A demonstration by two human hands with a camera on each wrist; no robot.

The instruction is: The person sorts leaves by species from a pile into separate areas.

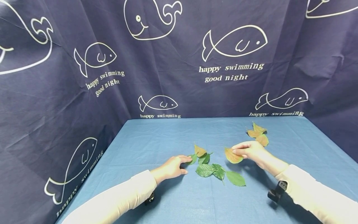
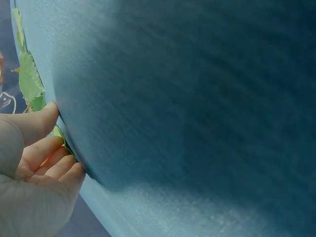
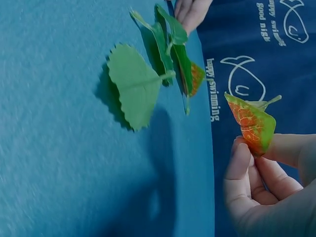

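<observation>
My right hand (image 1: pixel 250 151) pinches an orange-yellow leaf (image 1: pixel 233 156) between thumb and fingers. In the right wrist view that same leaf (image 3: pixel 253 126) shows red-orange with a green edge, held off the cloth. My left hand (image 1: pixel 171 167) rests its fingertips on a green leaf (image 1: pixel 193 159), partly covered by them; the thumb stands apart. Just right of it are another orange-yellow leaf (image 1: pixel 199 151) and a dark green leaf (image 1: pixel 204 159). Nearer the front lie a green leaf (image 1: pixel 205 170), a darker one (image 1: pixel 218 170) and a lighter one (image 1: pixel 236 178).
Several orange-yellow leaves (image 1: pixel 255 133) lie grouped at the back right, beyond my right hand. A blue cloth (image 1: pixel 156 137) covers the table. Dark blue curtains (image 1: pixel 179 68) with white fish and whale drawings hang behind and at the sides.
</observation>
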